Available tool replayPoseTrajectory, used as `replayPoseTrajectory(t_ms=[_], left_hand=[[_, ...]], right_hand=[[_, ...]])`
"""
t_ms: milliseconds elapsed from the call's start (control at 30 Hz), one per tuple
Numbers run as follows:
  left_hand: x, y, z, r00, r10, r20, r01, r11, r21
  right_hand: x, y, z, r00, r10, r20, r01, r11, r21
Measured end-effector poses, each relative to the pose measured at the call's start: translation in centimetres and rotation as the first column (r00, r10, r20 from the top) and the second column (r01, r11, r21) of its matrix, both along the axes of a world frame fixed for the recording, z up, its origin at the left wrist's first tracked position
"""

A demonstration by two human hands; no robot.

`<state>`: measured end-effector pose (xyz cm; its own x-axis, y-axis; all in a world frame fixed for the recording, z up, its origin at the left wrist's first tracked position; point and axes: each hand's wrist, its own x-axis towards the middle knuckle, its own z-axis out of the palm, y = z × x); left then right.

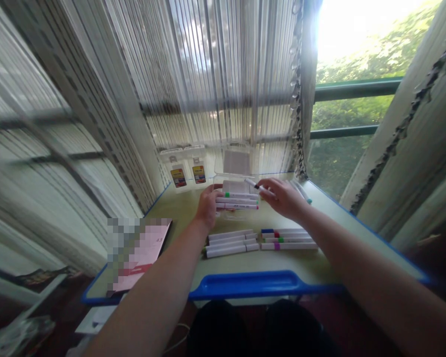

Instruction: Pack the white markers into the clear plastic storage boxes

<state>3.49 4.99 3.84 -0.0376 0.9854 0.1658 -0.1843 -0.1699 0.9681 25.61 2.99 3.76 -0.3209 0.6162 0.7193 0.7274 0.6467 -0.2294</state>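
"Blue plastic is noted along the near rim of the table (183, 213). What is found just behind it?"

"Two groups of white markers are laid there: a left group (232, 243), and beside it a right group (289, 239) on which blue, red, green and purple bands are seen. A pink booklet (148, 250), partly obscured, is placed towards the left edge."

"How are the hands recorded?"

"The left hand (207, 206) is closed on the left end of a clear case (238, 161), lid raised, in whose near half several cased markers (241, 201) are seen; its fingertips are hidden. By the right hand (280, 196) a single marker (250, 184) with a dark band is pinched, its free end held over the case. Contact with the case cannot be confirmed."

"Which step is judged to be in hand?"

"The handling of one marker at the case, which is steadied by the other hand. Direction cannot be established."

"And what is called for by the next move?"

"A marker kept lined with its neighbours, it is judged, and a firm left hold, lest any be dislodged."

"Beyond?"

"Two labelled packs (189, 174) are set at the far left, backed by a striped curtain (223, 119); at right, foliage is seen through a window (353, 111)."
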Motion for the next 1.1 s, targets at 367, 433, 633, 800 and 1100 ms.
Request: replayPoseTrajectory(t_ms=[367, 433, 633, 800, 1100], left_hand=[[0.5, -0.5, 0.4, 1.000, -0.015, -0.027, 0.017, 0.999, 0.039], [0.6, -0.7, 0.5, 0.999, -0.034, -0.036, 0.035, 0.999, 0.042], [0.7, -0.8, 0.5, 0.998, -0.057, -0.026, 0.058, 0.997, 0.043], [0.7, -0.7, 0.5, 0.999, -0.035, -0.010, 0.035, 0.999, 0.041], [0.5, -0.4, 0.0, 0.998, -0.023, -0.059, 0.029, 0.995, 0.094]], right_hand=[[-1.2, -0.7, 0.0, 0.998, 0.001, -0.060, -0.006, 0.998, -0.069], [-1.3, -0.9, 0.1, 0.999, 0.004, -0.052, -0.008, 0.998, -0.063], [-1.5, -0.9, 0.1, 0.995, 0.067, -0.069, -0.066, 0.998, 0.022], [-1.5, -0.7, -0.1, 0.989, 0.089, -0.114, -0.073, 0.988, 0.137], [-1.9, -0.8, 0.1, 0.989, 0.050, -0.139, -0.038, 0.995, 0.088]])
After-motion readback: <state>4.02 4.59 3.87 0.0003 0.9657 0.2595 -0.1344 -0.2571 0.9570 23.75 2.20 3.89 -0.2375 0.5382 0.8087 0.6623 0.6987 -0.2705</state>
